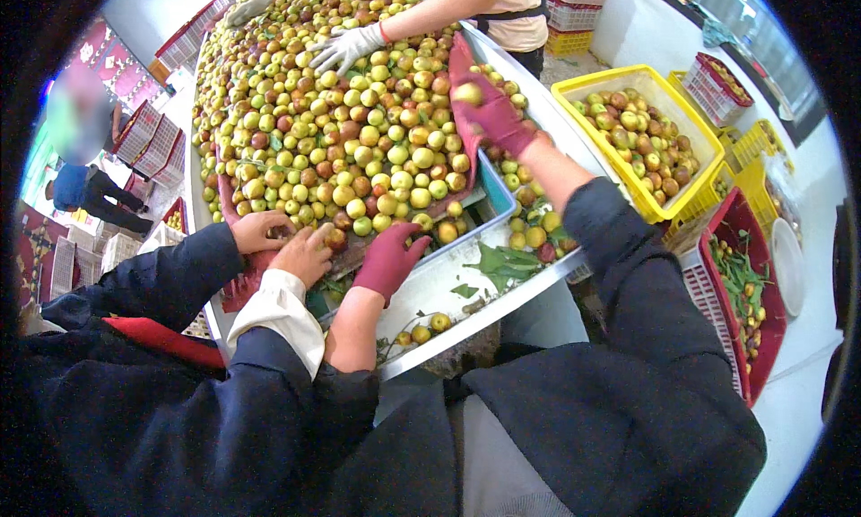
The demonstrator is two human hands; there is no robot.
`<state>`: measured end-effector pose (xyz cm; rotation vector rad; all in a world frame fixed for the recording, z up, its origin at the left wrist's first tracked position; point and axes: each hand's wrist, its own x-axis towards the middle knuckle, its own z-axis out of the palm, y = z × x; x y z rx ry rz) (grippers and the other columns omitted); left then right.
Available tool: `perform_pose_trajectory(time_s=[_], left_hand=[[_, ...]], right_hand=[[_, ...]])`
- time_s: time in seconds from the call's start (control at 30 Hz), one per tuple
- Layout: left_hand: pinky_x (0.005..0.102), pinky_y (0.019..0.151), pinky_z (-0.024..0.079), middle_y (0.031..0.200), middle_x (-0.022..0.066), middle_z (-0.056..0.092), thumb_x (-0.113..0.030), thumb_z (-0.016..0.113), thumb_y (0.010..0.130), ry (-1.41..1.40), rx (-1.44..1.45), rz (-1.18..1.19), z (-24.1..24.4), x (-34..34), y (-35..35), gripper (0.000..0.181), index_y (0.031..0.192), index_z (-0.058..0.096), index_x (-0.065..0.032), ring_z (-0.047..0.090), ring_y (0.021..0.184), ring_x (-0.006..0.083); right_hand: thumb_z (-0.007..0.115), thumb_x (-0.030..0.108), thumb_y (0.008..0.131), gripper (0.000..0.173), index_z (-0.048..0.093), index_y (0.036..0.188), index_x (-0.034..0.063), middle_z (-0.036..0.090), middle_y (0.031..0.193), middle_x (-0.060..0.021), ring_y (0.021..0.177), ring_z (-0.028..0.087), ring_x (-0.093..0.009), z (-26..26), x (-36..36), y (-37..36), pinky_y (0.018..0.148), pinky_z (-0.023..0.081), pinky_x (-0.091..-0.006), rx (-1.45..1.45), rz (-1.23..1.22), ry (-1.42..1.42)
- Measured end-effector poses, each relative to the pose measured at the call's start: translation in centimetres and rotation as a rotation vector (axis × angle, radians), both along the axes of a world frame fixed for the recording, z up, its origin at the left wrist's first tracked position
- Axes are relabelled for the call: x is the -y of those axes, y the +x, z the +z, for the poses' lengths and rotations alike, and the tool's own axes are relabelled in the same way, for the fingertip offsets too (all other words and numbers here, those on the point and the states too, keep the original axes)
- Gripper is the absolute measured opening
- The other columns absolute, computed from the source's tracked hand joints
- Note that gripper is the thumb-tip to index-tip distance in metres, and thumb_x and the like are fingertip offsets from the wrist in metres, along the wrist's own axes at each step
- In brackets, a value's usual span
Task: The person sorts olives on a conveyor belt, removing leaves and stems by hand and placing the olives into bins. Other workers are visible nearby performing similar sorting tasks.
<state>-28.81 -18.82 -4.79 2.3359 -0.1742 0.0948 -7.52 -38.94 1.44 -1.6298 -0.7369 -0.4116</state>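
A heap of green, yellow and brown-red jujubes (350, 133) covers a large white-rimmed sorting table. My left hand (389, 263), in a maroon glove, is at the near edge of the heap, its fingertips among the fruit. Whether it grips a jujube cannot be made out. To the right, my right hand (496, 117), gloved alike and blurred, has a yellow-green jujube (467, 94) at its fingers. It is over a red cloth strip (464, 137) that borders the heap. Below it, a blue-rimmed bin (496, 181) stands beside more jujubes and loose leaves (504, 265).
A co-worker's bare hands (303, 255) work close beside my left hand. Across the table, another person's white-gloved hand (346, 48) rests on the heap. A yellow crate (639, 207) of jujubes and a red crate (773, 329) with leaves and fruit stand at right.
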Motion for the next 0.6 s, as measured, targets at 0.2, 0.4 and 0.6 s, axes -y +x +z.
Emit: perform_pose_trajectory(time_s=[0.2, 0.4, 0.6], left_hand=[[0.0407, 0.077, 0.048, 0.098, 0.0131, 0.062, -0.019, 0.069, 0.074, 0.153, 0.22, 0.109, 1.2, 0.8, 0.8, 0.03, 0.101, 0.064, -0.0083, 0.059, 0.088, 0.0321], [0.0431, 0.087, 0.044, 0.11, 0.0126, 0.06, -0.021, 0.071, 0.072, 0.313, 0.344, 0.169, 1.0, 0.5, 1.3, 0.034, 0.103, 0.064, -0.0098, 0.054, 0.105, 0.0336], [0.0425, 0.085, 0.042, 0.096, 0.0103, 0.062, -0.025, 0.072, 0.071, 0.298, 0.202, 0.08, 0.4, -0.5, 0.8, 0.036, 0.104, 0.063, -0.0128, 0.059, 0.091, 0.0314]], right_hand=[[0.065, 0.021, 0.079, 0.036, 0.056, 0.113, 0.0124, 0.056, 0.111, -0.0152, 0.102, 0.055, -0.033, 1.6, 21.9, 4.8, 0.088, 0.045, -0.0391, 0.201, -0.78, -0.602], [0.061, 0.015, 0.078, 0.033, 0.058, 0.111, 0.013, 0.056, 0.114, -0.0163, 0.107, 0.054, -0.032, 1.0, 22.4, 3.9, 0.092, 0.043, -0.0388, 0.362, -0.897, -0.856], [0.056, 0.0, 0.074, 0.043, 0.056, 0.116, 0.0085, 0.057, 0.112, -0.0126, 0.091, 0.061, -0.031, -3.5, -0.3, -4.6, 0.078, 0.05, -0.0371, 0.467, 0.354, -0.641]])
